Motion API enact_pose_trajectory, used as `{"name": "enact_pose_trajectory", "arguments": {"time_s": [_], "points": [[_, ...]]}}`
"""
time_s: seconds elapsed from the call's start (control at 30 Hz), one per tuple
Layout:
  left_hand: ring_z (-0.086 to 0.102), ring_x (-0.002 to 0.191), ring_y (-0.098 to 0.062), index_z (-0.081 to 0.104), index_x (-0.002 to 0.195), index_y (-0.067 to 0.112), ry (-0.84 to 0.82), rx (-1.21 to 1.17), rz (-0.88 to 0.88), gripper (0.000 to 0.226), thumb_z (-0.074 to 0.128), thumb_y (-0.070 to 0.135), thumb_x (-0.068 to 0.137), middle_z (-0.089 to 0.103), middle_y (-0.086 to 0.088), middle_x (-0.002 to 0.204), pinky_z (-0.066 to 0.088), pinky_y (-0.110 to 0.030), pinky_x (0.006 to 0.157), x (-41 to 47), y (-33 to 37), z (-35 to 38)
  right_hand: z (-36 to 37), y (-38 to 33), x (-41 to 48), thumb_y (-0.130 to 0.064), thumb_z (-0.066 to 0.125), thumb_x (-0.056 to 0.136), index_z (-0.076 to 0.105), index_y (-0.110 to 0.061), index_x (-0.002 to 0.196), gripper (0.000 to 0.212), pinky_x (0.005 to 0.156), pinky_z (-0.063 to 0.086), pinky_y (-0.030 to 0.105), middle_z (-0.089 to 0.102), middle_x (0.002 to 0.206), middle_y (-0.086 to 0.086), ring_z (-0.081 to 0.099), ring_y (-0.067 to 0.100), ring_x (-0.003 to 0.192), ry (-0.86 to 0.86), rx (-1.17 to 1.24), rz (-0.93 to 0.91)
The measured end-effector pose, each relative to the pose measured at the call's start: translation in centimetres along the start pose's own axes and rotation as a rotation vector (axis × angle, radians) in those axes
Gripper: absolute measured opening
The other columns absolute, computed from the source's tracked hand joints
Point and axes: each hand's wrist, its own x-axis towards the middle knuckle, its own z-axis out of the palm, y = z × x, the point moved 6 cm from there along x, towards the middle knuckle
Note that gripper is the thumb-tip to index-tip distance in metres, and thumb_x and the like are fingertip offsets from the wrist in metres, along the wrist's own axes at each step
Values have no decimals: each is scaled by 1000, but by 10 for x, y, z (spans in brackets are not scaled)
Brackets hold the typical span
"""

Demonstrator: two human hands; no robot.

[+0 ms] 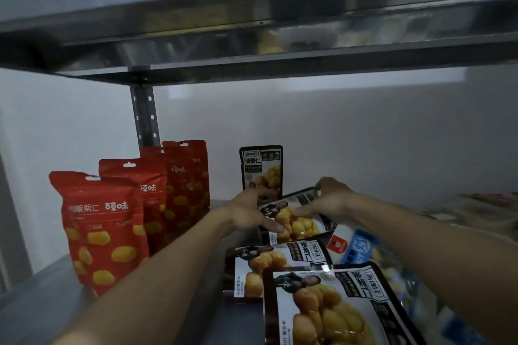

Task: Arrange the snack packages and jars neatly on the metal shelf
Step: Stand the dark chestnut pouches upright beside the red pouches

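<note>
Both hands hold one black pouch (297, 221), tilted, near the middle of the metal shelf (42, 305). The left hand (252, 213) grips its 9 o'clock edge, thumb across the front; the right hand (328, 199) closes over its 1 o'clock corner, fingers (304, 210) on the face. At 11 o'clock from it an upright black pouch (260, 168) stands against the wall (364, 134). At 6 o'clock two more black pouches lie flat, the middle one (280, 263) partly under the near one (330, 308). A blue pack (361, 249) lies at 4 o'clock. Four red pouches (103, 230) stand in a staggered row at 9 o'clock. An upper shelf (252, 25) spans overhead on a perforated post (144, 117).
</note>
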Motion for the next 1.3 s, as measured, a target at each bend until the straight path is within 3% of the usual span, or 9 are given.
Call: {"name": "enact_pose_trajectory", "arguments": {"time_s": [0.23,0.33,0.5,0.57,0.67,0.87,0.97,1.13,1.3], "points": [[59,99,-11,55,115,21,127,-157,75,67,90,12,59,61,11,99,49,-23,84,-15,4,-14,-16,-49,-17,-39,89,61,49,-16,134,86,86,42,24,57,124,2,54,20,115,242,-23,-367],[62,89,-11,53,98,25,198,-189,79,58,92,14,56,64,8,92,49,-21,74,-20,-6,-20,-15,-69,-26,-36,88,64,39,-18,144,96,97,39,26,50,137,3,48,21,124,272,-22,-477],[64,97,-15,51,108,17,377,-297,42,68,92,9,54,66,2,101,54,-26,76,-27,-34,-25,-5,-63,-26,-27,92,59,19,-18,151,118,109,39,38,40,148,7,41,25,135,229,153,-310],[62,102,-14,50,113,18,402,-309,44,74,92,11,53,65,5,106,54,-30,85,-28,-40,-23,10,-53,-23,-21,91,61,24,-15,147,109,104,44,37,50,139,10,51,27,126,113,189,-213],[62,106,-12,50,119,20,351,-301,75,80,93,17,52,66,6,111,52,-37,94,-26,-38,-19,35,-47,-22,-17,86,69,50,-9,130,71,94,51,33,63,118,9,60,25,114,-17,152,-203],[66,102,-16,58,113,21,209,-281,78,57,85,4,65,71,-1,106,51,-43,97,-18,-44,-14,33,-37,-9,-9,80,77,64,-8,92,22,61,51,16,67,95,10,66,20,85,53,121,-195],[65,102,-19,60,107,19,226,-268,65,49,83,2,67,71,-1,103,49,-44,98,-11,-46,-14,32,-32,-5,-1,74,81,62,-5,87,13,44,42,8,66,83,10,64,11,63,77,127,-188],[65,100,-18,59,105,19,244,-261,55,49,83,1,67,69,4,97,49,-41,98,2,-45,-12,32,-32,4,-2,72,82,60,-7,87,14,44,42,8,65,90,12,61,11,62,113,94,-192],[65,101,-18,59,106,21,257,-264,63,51,83,1,67,70,3,101,50,-42,97,12,-48,-12,33,-31,13,-11,74,82,63,-9,94,16,71,48,23,66,104,12,63,23,92,155,16,-207]]}}
